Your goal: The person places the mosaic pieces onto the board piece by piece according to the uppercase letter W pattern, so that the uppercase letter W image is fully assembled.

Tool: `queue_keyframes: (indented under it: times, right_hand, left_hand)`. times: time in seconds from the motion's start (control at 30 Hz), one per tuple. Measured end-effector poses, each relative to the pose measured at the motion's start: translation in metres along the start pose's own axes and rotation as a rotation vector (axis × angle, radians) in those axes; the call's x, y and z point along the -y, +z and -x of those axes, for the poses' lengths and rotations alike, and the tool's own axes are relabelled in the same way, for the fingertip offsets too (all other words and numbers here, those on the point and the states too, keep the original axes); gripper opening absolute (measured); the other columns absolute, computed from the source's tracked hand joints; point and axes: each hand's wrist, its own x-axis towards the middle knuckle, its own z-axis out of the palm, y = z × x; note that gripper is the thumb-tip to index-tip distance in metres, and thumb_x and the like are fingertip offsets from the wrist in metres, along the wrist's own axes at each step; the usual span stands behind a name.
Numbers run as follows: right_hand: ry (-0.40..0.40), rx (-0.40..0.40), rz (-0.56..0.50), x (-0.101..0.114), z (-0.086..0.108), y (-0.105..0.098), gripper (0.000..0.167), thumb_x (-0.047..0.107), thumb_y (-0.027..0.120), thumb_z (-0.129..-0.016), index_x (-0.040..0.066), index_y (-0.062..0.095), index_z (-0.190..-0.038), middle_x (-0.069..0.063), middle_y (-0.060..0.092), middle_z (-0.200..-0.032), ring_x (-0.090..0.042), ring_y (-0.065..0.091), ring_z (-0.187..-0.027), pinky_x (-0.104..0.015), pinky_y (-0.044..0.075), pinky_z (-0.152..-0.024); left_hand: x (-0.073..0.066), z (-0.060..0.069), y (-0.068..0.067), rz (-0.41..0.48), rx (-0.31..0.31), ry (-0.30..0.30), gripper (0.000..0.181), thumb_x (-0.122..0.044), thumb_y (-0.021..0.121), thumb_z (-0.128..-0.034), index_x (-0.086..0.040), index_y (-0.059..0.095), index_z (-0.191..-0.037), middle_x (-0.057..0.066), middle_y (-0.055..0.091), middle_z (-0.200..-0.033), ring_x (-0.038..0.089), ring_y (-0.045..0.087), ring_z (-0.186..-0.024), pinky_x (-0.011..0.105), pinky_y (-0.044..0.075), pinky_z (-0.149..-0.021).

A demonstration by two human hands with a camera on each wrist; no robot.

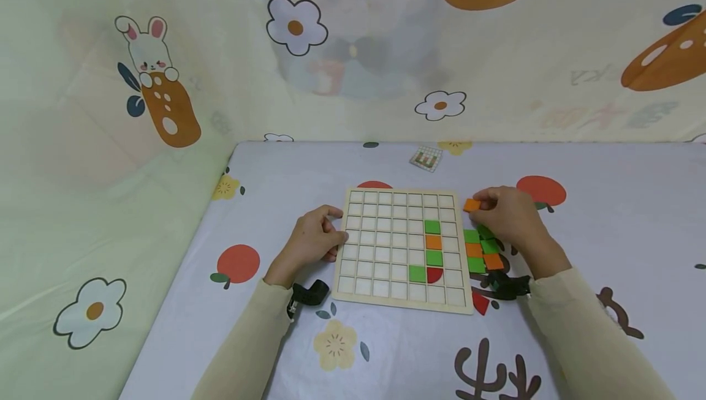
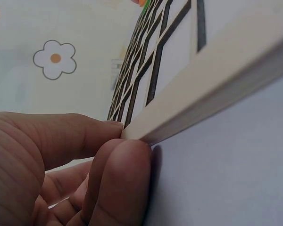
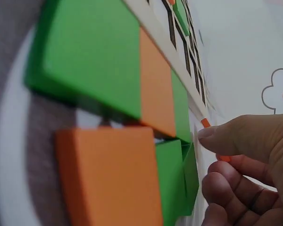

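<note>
A pale wooden grid board (image 1: 394,305) lies flat, holding several green, orange and red pieces in its right part. At its left edge, the left hand (image 1: 309,241) rests a thumb and a finger, spaced apart along the rim; the left wrist view shows both tips touching the frame (image 2: 179,103). Beyond the board's upper right corner, the right hand (image 1: 510,219) pinches an orange tile (image 1: 471,205), partly hidden by the fingers. Below that hand lie loose green tiles (image 1: 475,264) and orange tiles (image 1: 493,261), some overlapping, close beside the board's right edge.
A small card with a grid pattern (image 1: 426,158) lies behind the board. A red piece (image 1: 480,303) is near the board's lower right corner. Patterned cloth (image 1: 182,326) covers the table, and a printed curtain (image 1: 358,81) stands behind it.
</note>
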Motion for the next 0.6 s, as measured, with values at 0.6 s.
queue_keyframes:
  times: [0.6]
  right_hand:
    - [-0.058, 0.038, -0.146, 0.032, 0.026, 0.026, 0.034, 0.017, 0.078, -0.084, 0.004, 0.072, -0.115, -0.008, 0.063, -0.091, -0.024, 0.054, -0.087, -0.030, 0.049, -0.067]
  left_hand:
    - [0.003, 0.000, 0.001, 0.002, -0.003, 0.022, 0.043, -0.008, 0.072, -0.0884, -0.007, 0.057, -0.129, 0.011, 0.060, -0.077, 0.019, 0.062, -0.051, 0.033, 0.058, -0.049]
